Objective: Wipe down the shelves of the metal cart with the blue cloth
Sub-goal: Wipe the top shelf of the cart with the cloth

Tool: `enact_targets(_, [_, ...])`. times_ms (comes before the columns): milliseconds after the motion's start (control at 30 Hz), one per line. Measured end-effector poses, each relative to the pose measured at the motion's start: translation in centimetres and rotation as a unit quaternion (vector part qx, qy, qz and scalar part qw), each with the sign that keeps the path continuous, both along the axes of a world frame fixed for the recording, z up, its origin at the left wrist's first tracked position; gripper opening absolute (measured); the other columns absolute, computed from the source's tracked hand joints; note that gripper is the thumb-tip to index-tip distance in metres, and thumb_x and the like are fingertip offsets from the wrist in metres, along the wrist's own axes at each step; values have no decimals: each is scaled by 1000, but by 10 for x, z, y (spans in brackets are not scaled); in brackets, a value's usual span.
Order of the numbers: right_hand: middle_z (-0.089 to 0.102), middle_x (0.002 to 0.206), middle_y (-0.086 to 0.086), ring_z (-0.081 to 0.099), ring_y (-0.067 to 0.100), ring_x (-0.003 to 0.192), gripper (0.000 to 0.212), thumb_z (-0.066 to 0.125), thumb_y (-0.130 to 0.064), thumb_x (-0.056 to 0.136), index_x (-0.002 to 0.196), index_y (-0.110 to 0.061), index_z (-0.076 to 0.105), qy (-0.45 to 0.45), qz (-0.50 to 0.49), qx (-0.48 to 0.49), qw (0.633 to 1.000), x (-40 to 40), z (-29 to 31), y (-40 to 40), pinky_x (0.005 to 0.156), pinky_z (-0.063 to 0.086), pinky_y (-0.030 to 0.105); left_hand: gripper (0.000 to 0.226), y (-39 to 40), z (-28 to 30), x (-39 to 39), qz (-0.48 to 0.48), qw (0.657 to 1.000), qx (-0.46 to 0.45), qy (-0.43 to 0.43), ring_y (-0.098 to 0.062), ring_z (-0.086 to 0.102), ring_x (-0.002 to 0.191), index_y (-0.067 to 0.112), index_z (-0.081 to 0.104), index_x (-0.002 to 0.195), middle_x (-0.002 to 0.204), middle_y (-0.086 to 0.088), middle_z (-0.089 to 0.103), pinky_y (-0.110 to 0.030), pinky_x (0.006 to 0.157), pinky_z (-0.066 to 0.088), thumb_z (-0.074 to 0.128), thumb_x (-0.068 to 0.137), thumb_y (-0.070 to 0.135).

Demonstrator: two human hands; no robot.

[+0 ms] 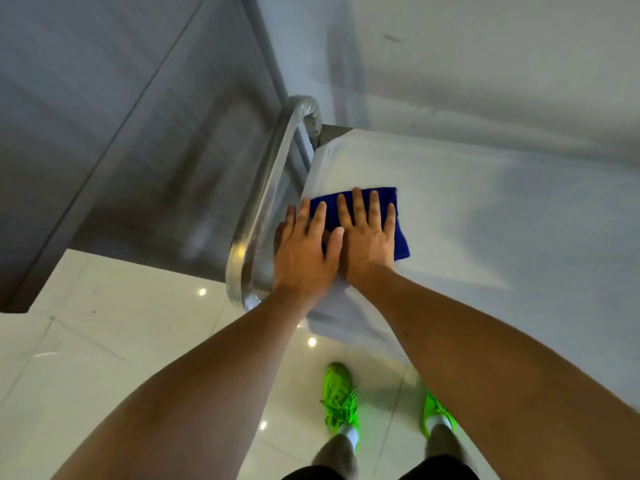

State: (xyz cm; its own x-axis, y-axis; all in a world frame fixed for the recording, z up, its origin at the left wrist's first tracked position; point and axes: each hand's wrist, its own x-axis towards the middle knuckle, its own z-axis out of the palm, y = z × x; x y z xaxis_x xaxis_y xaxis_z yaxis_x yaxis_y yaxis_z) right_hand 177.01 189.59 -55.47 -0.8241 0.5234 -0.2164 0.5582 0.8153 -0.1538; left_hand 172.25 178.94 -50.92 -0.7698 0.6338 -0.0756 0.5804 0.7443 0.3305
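Note:
A folded blue cloth (401, 237) lies flat on the top shelf of the metal cart (485, 220), near the shelf's left end. My right hand (367, 233) presses on the cloth with straight, spread fingers. My left hand (304, 247) lies flat beside it at the shelf's left edge, its fingers straight, its thumb over the right hand and its fingertips on the cloth's left part. The cart's curved steel handle (263, 202) runs just left of my left hand. The lower shelves are hidden under the top one.
A grey metal surface (121, 133) stands to the left of the cart, close to the handle. A pale wall (485, 64) rises behind the cart. Glossy white floor tiles (121, 341) lie below, with my feet in green shoes (341, 400) by the cart's near edge.

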Motion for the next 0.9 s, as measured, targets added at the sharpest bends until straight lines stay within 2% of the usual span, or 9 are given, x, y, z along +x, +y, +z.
enact_targets(100, [-10, 168, 7, -16, 32, 151, 96, 50, -55, 91, 158, -24, -10, 13, 27, -12, 999, 27, 2, -2, 120, -4, 58, 64, 16, 5, 11, -27, 1000, -9, -5, -24, 7, 153, 23, 25, 157, 165, -5, 18, -47, 123, 10, 23, 101, 55])
enact_targets(200, [-9, 168, 4, -18, 30, 151, 105, 54, -65, 87, 158, -26, -12, 32, 40, -14, 999, 59, 0, 8, 120, -8, 55, 66, 39, 5, 33, -63, 998, -11, -2, -24, 6, 153, 25, 24, 157, 166, -4, 18, -46, 123, 9, 22, 100, 56])
enact_targets(300, [-10, 168, 2, -19, 28, 151, 106, 52, -68, 86, 157, -27, -15, 32, 13, -17, 999, 95, -2, 31, 120, -11, 53, 65, 70, 4, 61, -98, 995, -20, 1, -23, 6, 153, 27, 23, 158, 166, -4, 16, -43, 123, 7, 21, 100, 58])
enact_targets(433, [1, 168, 3, -10, 29, 153, 88, 42, -60, 92, 159, -26, -3, 30, -53, -9, 998, 151, -1, 79, 121, -7, 54, 65, 116, 4, 104, -140, 990, -29, -5, -25, 6, 153, 27, 22, 157, 166, -4, 16, -45, 123, 8, 23, 101, 58])
enact_targets(533, [12, 167, 2, -2, 29, 153, 71, 21, -56, 97, 159, -25, 12, 32, -103, 2, 994, 199, -1, 120, 122, -4, 53, 64, 149, 4, 139, -178, 983, -35, -12, -25, 6, 153, 25, 22, 158, 166, -5, 16, -46, 123, 8, 27, 102, 56])
enact_targets(600, [15, 167, 1, 1, 28, 153, 70, 10, -58, 97, 159, -25, 17, 41, -140, 0, 989, 232, 0, 147, 122, -5, 52, 64, 169, 2, 163, -200, 979, -41, -19, -25, 4, 153, 25, 20, 158, 166, -5, 14, -46, 123, 8, 27, 102, 56])
enact_targets(767, [11, 168, -1, 0, 27, 153, 73, 12, -65, 98, 159, -26, 16, 33, -219, 11, 975, 308, -2, 200, 122, -5, 52, 66, 208, -4, 214, -238, 969, -52, -27, -25, 4, 153, 25, 21, 158, 166, -6, 12, -46, 122, 7, 25, 101, 57])
enact_targets(900, [11, 167, -1, 1, 28, 153, 73, 12, -67, 98, 159, -27, 15, 21, -266, 17, 964, 354, -3, 220, 122, -3, 52, 66, 218, -12, 242, -247, 964, -92, -29, -23, -2, 153, 26, 15, 159, 168, -3, 3, -46, 123, 2, 24, 101, 58])
